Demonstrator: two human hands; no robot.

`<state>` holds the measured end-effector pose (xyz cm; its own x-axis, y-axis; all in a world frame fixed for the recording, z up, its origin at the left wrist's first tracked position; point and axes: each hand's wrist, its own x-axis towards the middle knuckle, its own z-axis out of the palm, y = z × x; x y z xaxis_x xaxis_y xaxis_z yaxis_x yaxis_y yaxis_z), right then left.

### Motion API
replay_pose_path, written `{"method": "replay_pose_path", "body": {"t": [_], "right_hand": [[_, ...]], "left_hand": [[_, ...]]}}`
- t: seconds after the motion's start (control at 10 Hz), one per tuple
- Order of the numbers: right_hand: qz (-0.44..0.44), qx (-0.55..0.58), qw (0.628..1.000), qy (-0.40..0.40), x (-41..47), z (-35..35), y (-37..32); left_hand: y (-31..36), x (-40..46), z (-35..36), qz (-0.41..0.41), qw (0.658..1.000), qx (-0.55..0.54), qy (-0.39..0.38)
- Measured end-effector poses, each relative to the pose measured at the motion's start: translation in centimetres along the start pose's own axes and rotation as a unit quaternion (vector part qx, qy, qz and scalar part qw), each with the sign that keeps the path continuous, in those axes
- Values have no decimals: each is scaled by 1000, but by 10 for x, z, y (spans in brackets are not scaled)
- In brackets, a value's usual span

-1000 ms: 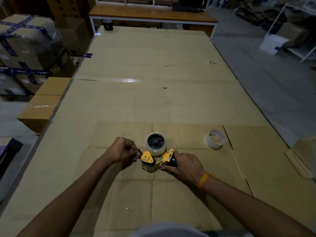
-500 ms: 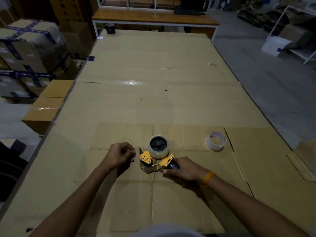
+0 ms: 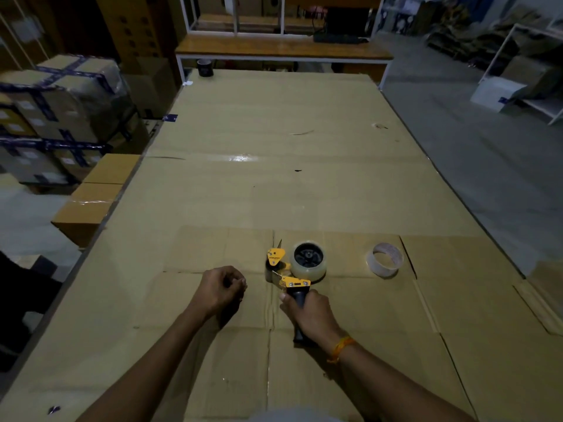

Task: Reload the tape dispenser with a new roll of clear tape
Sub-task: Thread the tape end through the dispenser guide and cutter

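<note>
The yellow and black tape dispenser lies on its side on the cardboard-covered table, with a full roll of clear tape seated on its black hub. My right hand is wrapped around the dispenser's black handle. My left hand rests on the cardboard a short way left of the dispenser, fingers curled in, apart from it; I cannot tell if it pinches anything. A nearly used-up tape core lies to the right of the dispenser.
Flattened cardboard sheets cover the long table. A dark roll sits at its far left corner. Stacked taped boxes and a brown box stand off the left edge. Bare floor lies to the right.
My left hand let go of the dispenser's front and pulled back to the left. My right hand turned the dispenser so its handle points toward me.
</note>
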<state>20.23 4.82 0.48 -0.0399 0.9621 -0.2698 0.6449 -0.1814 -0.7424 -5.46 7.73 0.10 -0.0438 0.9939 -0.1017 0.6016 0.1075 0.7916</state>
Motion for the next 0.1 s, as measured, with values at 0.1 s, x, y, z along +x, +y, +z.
{"method": "replay_pose_path", "body": {"t": [0.1], "right_hand": [[-24,-72,996,-47,-2,-18,-5]], "left_hand": [[-1,2,3,-5,999,30,-9]]}}
